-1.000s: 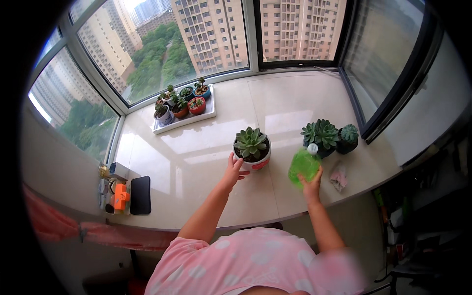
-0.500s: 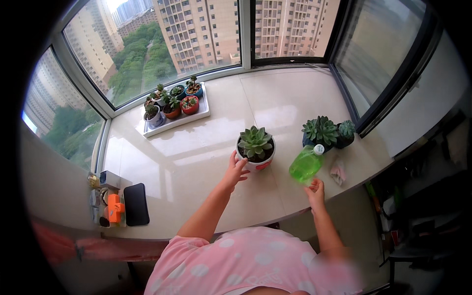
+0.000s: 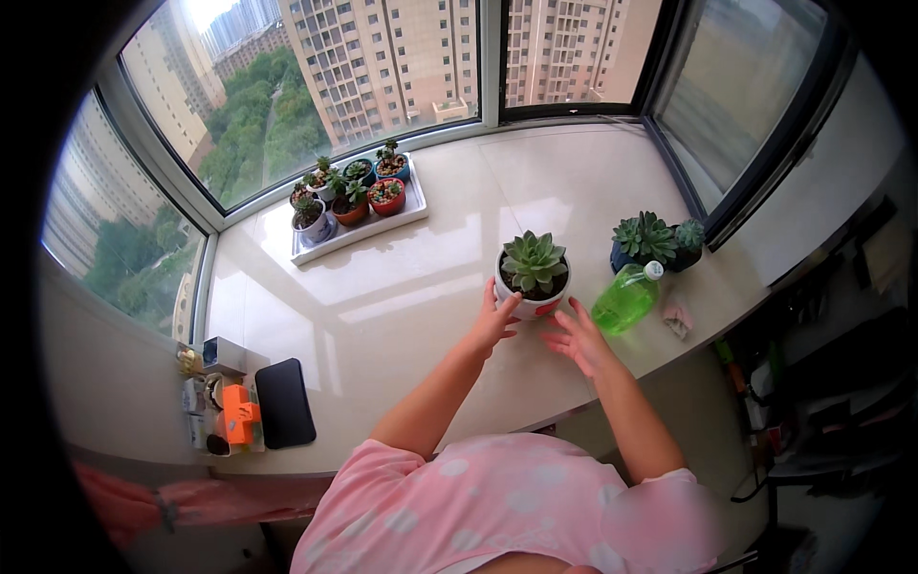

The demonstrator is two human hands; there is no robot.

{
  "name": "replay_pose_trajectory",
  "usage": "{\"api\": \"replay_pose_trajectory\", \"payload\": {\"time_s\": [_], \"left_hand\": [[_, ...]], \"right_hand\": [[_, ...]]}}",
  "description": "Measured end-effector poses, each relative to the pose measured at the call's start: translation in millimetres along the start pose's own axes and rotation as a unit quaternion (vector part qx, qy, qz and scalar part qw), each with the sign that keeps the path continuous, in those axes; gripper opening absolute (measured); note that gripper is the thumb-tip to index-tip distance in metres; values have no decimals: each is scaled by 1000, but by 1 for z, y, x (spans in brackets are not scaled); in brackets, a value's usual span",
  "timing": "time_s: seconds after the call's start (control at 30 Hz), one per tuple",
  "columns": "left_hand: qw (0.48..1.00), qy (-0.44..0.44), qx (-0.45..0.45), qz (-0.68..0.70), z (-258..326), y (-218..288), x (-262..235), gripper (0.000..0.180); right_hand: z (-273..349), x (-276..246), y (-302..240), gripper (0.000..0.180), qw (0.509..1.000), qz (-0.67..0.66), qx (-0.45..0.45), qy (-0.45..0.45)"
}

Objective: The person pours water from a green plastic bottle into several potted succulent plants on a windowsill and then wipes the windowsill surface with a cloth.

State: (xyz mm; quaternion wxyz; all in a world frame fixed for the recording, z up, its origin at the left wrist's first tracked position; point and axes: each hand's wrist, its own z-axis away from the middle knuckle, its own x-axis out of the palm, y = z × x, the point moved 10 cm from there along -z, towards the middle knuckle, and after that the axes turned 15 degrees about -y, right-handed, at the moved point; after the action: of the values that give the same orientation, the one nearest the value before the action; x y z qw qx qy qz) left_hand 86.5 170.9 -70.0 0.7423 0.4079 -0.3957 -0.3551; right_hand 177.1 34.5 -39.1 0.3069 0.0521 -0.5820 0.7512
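A green succulent (image 3: 534,260) grows in a white pot (image 3: 521,308) with a red patch on its front, standing on the pale windowsill. At the pot's near left side, my left hand (image 3: 492,319) grips it, thumb at the rim and fingers along the wall. My right hand (image 3: 579,342) is open, fingers spread, just off the pot's near right side with nothing in it. Right of that hand stands a clear bottle (image 3: 626,300) of green liquid with a white cap. Past the bottle is a crumpled pinkish cloth or tissue (image 3: 677,321).
Behind the bottle are dark-potted succulents (image 3: 643,237). A white tray (image 3: 368,232) with several small potted succulents lies by the window at the far left. A black tablet-like slab (image 3: 285,404) and an orange object (image 3: 240,414) lie at the near left. An open window sash (image 3: 741,105) stands at the right.
My right hand has moved from beside the bottle's base leftward to the pot, its fingers now spread. My left hand stays at the pot. The whole view has shifted slightly.
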Motion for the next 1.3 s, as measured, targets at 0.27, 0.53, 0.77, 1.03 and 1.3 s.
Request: {"api": "replay_pose_trajectory", "payload": {"time_s": [0.27,0.53,0.77,1.03,1.3], "left_hand": [[1000,11,5,-25,-1,-1,-6,89],[999,25,6,-29,3,-5,-7,91],[999,41,12,-11,3,-4,-6,92],[996,31,79,-5,3,-1,-14,72],[900,244,207,-297,-13,48,-97,47]], "right_hand": [[-40,-1,19,58,993,-17,105,-45],[-47,-9,25,52,990,-38,116,-67],[-64,-17,37,54,981,-140,116,-62],[-67,-9,14,61,992,-121,14,-36],[-150,-1,25,61,976,-206,59,-40]]}}
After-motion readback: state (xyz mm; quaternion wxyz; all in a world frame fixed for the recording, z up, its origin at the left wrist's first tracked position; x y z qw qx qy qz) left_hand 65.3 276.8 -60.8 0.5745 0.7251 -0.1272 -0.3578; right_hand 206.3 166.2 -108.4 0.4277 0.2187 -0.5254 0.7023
